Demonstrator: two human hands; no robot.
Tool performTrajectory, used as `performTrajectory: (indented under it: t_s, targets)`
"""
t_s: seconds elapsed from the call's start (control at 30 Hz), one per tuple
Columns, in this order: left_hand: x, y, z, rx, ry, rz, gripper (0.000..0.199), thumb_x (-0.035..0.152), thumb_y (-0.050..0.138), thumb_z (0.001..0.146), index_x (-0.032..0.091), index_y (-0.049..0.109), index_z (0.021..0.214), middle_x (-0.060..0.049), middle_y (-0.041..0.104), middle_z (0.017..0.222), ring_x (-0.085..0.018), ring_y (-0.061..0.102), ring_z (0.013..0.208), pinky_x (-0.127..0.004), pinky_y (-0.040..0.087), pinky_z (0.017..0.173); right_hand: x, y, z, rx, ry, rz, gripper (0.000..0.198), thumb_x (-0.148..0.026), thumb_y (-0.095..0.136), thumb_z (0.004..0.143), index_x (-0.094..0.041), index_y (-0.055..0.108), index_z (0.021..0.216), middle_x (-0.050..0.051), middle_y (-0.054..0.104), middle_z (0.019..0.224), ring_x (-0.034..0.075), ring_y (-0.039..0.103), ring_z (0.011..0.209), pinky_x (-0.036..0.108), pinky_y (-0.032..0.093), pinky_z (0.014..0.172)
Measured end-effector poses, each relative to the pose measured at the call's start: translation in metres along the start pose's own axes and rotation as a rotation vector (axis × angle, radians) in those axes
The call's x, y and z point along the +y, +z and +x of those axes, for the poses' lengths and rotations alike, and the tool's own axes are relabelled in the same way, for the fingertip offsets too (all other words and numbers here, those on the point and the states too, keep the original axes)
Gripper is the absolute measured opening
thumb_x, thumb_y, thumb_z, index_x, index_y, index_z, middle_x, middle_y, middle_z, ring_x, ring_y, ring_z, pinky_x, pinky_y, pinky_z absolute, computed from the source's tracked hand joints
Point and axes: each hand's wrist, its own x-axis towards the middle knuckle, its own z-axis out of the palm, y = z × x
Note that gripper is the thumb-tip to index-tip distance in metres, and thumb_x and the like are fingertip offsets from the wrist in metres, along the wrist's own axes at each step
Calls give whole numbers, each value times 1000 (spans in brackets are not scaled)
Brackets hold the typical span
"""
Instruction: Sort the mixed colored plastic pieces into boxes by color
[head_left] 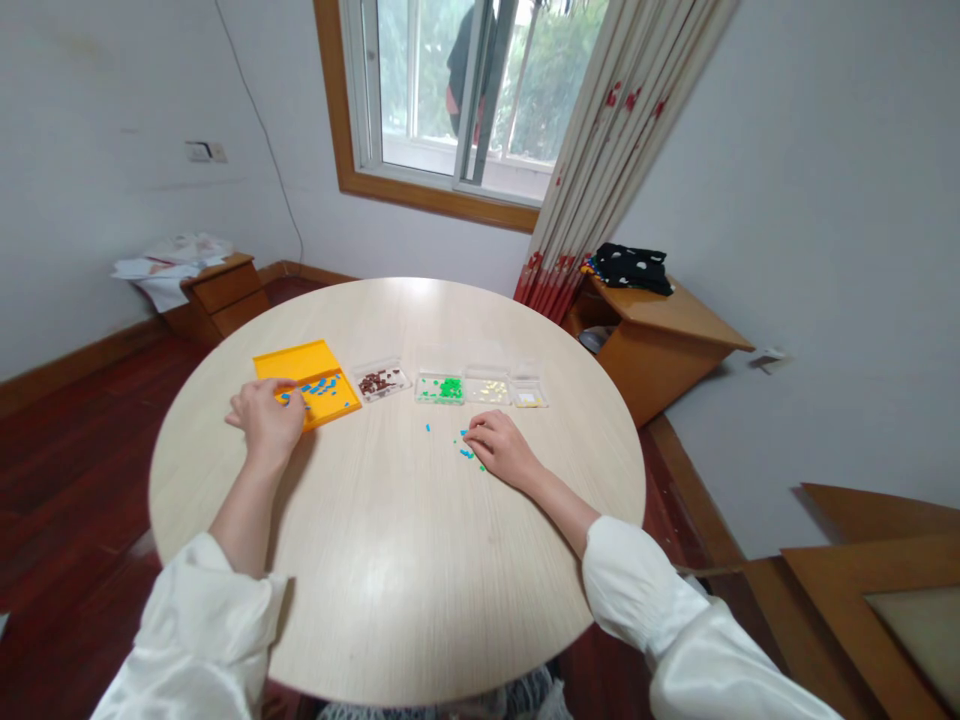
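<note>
My left hand [268, 422] is over the left side of an open yellow box [294, 359], thumb and fingertips pinched together low in it. Small blue pieces [322, 386] lie scattered in the box; whether one is between those fingertips is too small to tell. My right hand [501, 448] rests on the round table with its fingers drawn together. At its fingertips are a few tiny blue pieces [466, 454] and green pieces [482, 468]. What that hand pinches, if anything, is hidden. One blue piece [428, 428] lies apart, to the left.
Clear boxes stand in a row across the pale round table [390, 560]: one with brown pieces [377, 382], one with green pieces [450, 388], one with pale yellow pieces [493, 390], and a smaller box [529, 398]. A wooden cabinet [660, 340] stands beyond the table's right edge.
</note>
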Motion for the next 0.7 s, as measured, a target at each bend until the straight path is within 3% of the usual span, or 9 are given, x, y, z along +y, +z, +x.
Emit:
performTrajectory:
  t_s: [0.13, 0.3, 0.4, 0.53, 0.7]
  targets:
    - [15, 2, -13, 19, 90, -37, 17, 23, 47, 75, 16, 62, 82, -16, 57, 98, -34, 48, 104, -50, 32, 88, -4, -3, 3, -19, 12, 25, 15, -17, 49, 86, -19, 63, 83, 7, 61, 92, 19, 52, 91, 35, 41, 81]
    - [40, 21, -49, -127, 370, -201, 14, 23, 48, 78, 19, 61, 80, -10, 58, 90, -28, 50, 96, -43, 33, 88, -10, -5, 4, -2, 28, 23, 14, -16, 46, 86, -18, 60, 83, 7, 60, 92, 19, 51, 91, 34, 41, 82]
    - [55, 39, -75, -261, 544, -286, 12, 23, 53, 78, 19, 64, 80, -9, 58, 90, -26, 51, 93, -41, 34, 86, -7, -4, 5, 117, 50, -53, 17, -16, 42, 87, -18, 59, 84, 8, 59, 91, 20, 50, 91, 34, 39, 81]
    - [69, 56, -100, -400, 709, -267, 14, 21, 54, 80, 19, 67, 83, -8, 60, 91, -23, 51, 91, -39, 34, 81, 6, -3, 14, 438, 207, -234, 14, -18, 44, 88, -18, 58, 86, 9, 61, 95, 21, 50, 90, 35, 35, 80]
    - [74, 64, -111, -436, 736, -191, 16, 23, 54, 83, 18, 69, 86, -8, 62, 92, -23, 51, 90, -38, 34, 77, 21, -1, 28, 497, 358, -348, 13, -21, 48, 88, -17, 60, 87, 9, 62, 98, 22, 49, 90, 35, 31, 81]
